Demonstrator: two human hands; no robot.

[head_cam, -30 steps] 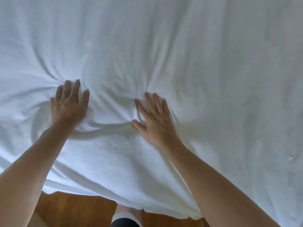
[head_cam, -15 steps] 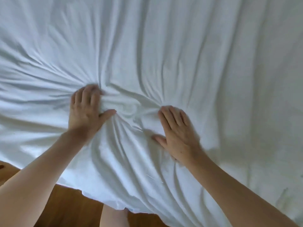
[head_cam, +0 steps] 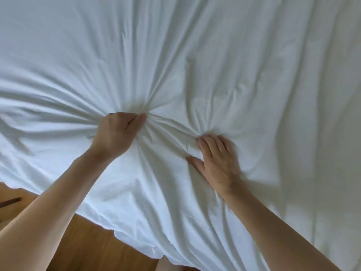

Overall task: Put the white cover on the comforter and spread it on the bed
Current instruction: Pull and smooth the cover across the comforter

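Observation:
The white cover (head_cam: 195,55) fills nearly the whole head view, lying over the bed with the comforter hidden inside it. My left hand (head_cam: 117,132) is closed in a fist around a bunch of the cover, and creases fan out from it to the left and upward. My right hand (head_cam: 216,159) lies a little to the right and nearer, fingers curled into the cloth with the thumb spread out; a second knot of folds gathers at its fingertips. The cover's near edge (head_cam: 136,241) hangs over the bed's side.
A wooden floor (head_cam: 88,241) shows below the hanging edge at the bottom left. A dark thin object (head_cam: 9,202) lies on the floor at the left margin. A bit of a leg (head_cam: 170,266) shows at the bottom edge.
My left hand went from lying flat on the cover to a fist bunching the cloth. My right hand's fingers have dug into the cloth. Folds now radiate from both hands.

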